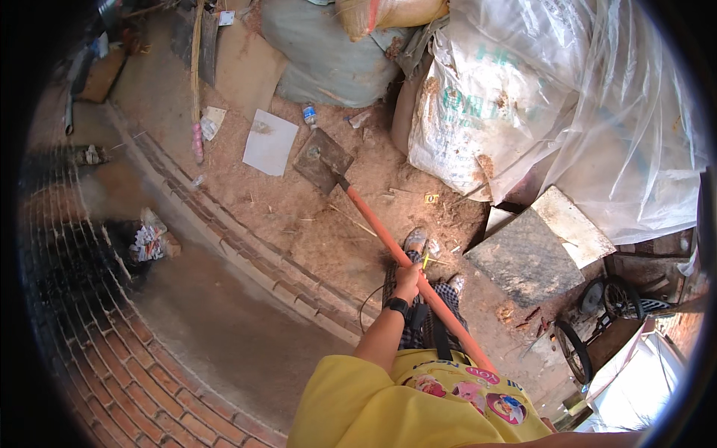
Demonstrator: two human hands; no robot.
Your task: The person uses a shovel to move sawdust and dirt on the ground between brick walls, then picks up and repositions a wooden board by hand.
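Beside brick edging (246, 254), shovel (323, 160) in left hand (408, 278)

Bulging white sacks (478, 112) with green print stand top right beside a grey-green sack (328, 60).

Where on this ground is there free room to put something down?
Free: the smooth grey strip between the brick edging and the curved brick paving. Crowded: the dirt around the shovel blade, with white paper, a bottle and sacks.
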